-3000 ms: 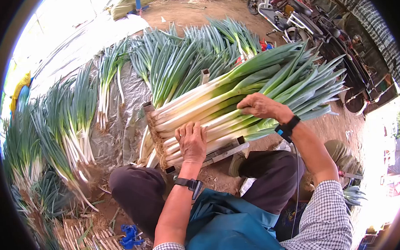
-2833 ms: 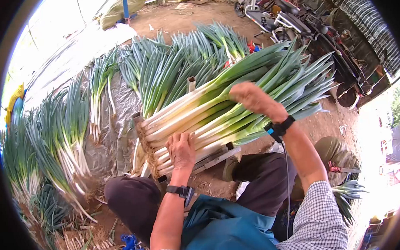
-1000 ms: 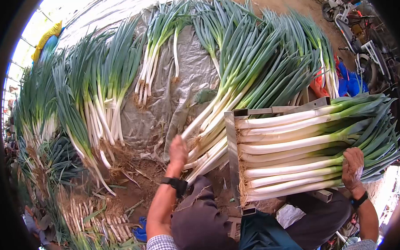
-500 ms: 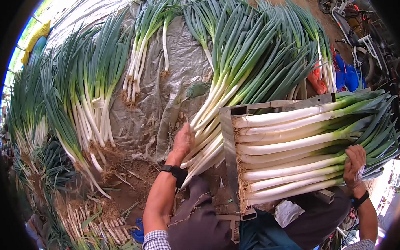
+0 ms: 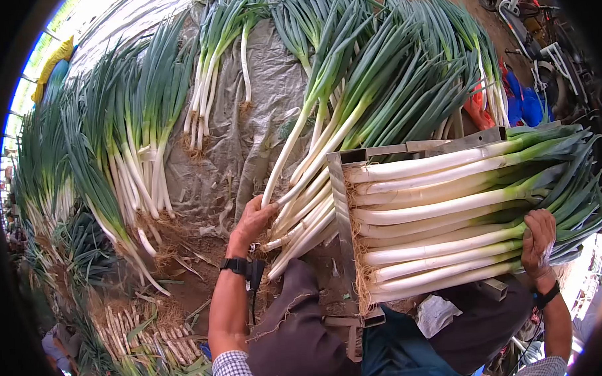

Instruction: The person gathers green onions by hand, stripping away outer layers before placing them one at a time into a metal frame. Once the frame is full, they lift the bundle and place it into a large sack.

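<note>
Matt metal frame (image 5: 339,206), seemingly crinkled plastic sheet (image 5: 259,116)

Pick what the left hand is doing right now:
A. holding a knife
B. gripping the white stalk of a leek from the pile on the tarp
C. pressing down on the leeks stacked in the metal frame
B: the left hand is closed around a leek lifted out of the pile on the tarp.

Leek tips (image 5: 582,178) beyond frame edge

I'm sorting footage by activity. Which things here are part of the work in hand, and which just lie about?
In hand:
left hand gripping a leek
right hand on the stacked leeks
metal frame

Lying about:
leek rows
tarp
cut roots
bikes
</note>
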`<state>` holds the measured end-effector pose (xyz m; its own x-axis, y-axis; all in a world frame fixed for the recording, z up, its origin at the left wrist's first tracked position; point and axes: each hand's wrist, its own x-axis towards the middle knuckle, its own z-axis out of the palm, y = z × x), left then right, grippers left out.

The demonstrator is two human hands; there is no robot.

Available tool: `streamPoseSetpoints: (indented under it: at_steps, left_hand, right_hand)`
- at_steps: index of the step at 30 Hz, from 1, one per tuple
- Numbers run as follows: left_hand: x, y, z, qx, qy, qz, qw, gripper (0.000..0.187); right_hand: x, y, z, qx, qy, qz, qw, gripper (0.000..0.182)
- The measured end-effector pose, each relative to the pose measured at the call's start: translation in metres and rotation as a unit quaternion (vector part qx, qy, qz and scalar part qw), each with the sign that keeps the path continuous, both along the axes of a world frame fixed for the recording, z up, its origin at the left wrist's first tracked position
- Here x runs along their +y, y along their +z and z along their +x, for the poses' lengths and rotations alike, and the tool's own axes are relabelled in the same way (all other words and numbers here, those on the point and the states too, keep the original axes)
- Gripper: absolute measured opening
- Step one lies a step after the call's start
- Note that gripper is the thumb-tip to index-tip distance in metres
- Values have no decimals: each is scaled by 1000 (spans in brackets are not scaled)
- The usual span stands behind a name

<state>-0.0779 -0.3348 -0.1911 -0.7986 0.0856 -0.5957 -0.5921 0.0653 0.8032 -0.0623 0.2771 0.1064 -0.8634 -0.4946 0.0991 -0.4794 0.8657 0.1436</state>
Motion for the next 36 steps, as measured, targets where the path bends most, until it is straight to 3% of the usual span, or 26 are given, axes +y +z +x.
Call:
streamPoseSetpoints:
  at_steps: [1, 3, 6, 11, 13, 14, 17, 18, 21, 24, 27, 29, 33, 36]
  left_hand:
    - [9, -1, -8, 0, 11, 63, 998, 31]
    - [28, 3, -26, -30, 5, 17, 999, 37]
    - [34, 5, -39, -55, -51, -44, 996, 32]
    - [50, -32, -53, 99, -91, -165, 977, 40]
    - [64, -22, -58, 181, -113, -230, 950, 40]
    - [70, -10, -62, 110, -162, -254, 947, 41]
    - [68, 12, -75, 75, -191, -298, 932, 41]
    - [58, 14, -78, 72, -156, -259, 951, 36]
    - [29, 142, -72, 49, -93, -185, 977, 28]
    - [-32, 169, -15, 114, -17, 61, 991, 29]
    - [-62, 133, 53, -50, -20, -48, 997, 31]
    - [-44, 114, 87, -103, -54, -154, 981, 34]
    - [-21, 76, 125, -181, -142, -132, 964, 44]
    - [-25, 52, 151, -117, -108, -50, 986, 46]
  right_hand:
    - [0, 0, 0, 0, 2, -3, 1000, 23]
    - [0, 0, -4, 5, 8, -9, 1000, 23]
    - [-1, 0, -4, 16, 11, -9, 1000, 22]
    - [-9, 5, -4, 8, -2, -12, 1000, 22]
    - [-7, 3, -6, 9, 5, -14, 1000, 23]
    - [-6, 2, -8, 10, 9, -14, 1000, 23]
    - [-5, 1, -7, 14, 14, -17, 1000, 23]
    - [-7, 2, -7, 15, 15, -16, 1000, 23]
    - [-8, 4, -6, 13, 4, -23, 1000, 24]
    - [-8, 5, -4, 15, -1, -35, 999, 25]
    - [-9, 5, -3, 29, 3, -42, 999, 25]
    - [-7, 3, -2, 32, 4, -42, 999, 25]
    - [-8, 4, 2, 41, 7, -51, 998, 23]
    - [-10, 5, 0, 53, 16, -58, 997, 21]
